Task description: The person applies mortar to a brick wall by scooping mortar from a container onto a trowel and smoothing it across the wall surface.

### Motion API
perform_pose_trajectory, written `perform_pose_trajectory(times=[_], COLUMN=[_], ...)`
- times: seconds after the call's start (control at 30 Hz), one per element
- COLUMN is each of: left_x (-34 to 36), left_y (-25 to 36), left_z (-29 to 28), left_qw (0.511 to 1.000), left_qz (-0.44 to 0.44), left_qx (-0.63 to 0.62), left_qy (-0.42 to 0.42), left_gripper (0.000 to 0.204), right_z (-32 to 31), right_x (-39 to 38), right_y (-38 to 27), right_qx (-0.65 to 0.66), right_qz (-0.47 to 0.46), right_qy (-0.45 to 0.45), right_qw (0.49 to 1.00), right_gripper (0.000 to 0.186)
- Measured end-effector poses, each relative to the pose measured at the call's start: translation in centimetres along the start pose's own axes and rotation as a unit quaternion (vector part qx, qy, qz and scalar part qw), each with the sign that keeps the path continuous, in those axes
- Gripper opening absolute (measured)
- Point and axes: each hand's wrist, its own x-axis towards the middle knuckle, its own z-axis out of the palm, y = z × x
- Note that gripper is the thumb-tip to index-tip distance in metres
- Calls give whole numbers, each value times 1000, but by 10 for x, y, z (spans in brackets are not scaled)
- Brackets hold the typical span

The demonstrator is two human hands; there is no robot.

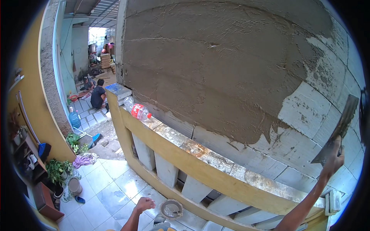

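Note:
My right hand (pixel 333 157) is closed round a long, flat plastering trowel (pixel 348 115), held up at the far right in front of the bare blocks. Grey wet mortar (pixel 208 73) covers much of the block wall, with a ragged lower right edge. Exposed pale blocks (pixel 306 109) show to the right of the mortar and below it. Low down, my left hand (pixel 145 204) hangs in the air, empty, its fingers loosely bent. Close to its right stands a round bucket (pixel 171 209) with some greyish stuff inside.
A yellow low wall (pixel 181 154) runs between me and the plastered wall. On its ledge lies a clear bottle (pixel 139 111) with a red label. Potted plants (pixel 56 171), a broom (pixel 94 139) and a shelf are at left. Farther back, a person (pixel 98 95) squats near another.

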Motion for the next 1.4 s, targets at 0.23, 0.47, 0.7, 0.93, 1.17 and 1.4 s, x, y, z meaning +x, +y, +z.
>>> perform_pose_trajectory(times=[0.23, 0.47, 0.7, 0.93, 1.17, 1.4], left_x=[-45, -119, -37, 12, 17, 10], left_y=[-24, -6, -83, -71, -78, -76], left_z=[37, 44, 19, -68, -181, -261], left_qw=[996, 983, 920, 814, 833, 922], left_qz=[-12, -50, -63, -44, -42, -113], left_qx=[15, -16, -386, -551, -455, -94], left_qy=[-92, -179, -26, 177, 311, 359], left_gripper=[29, 36, 44, 33, 19, 38], right_z=[57, 84, 72, 104, 131, 124], right_x=[-211, -471, -635, -704, -725, -738], right_y=[-146, -112, -139, -206, -203, -136], right_qx=[67, -60, -34, 79, 29, -152], right_qz=[-125, -106, -57, -81, 12, 43], right_qy=[-424, -705, -831, -854, -800, -853], right_qw=[895, 699, 552, 508, 599, 497], right_gripper=[25, 56, 52, 43, 46, 56])
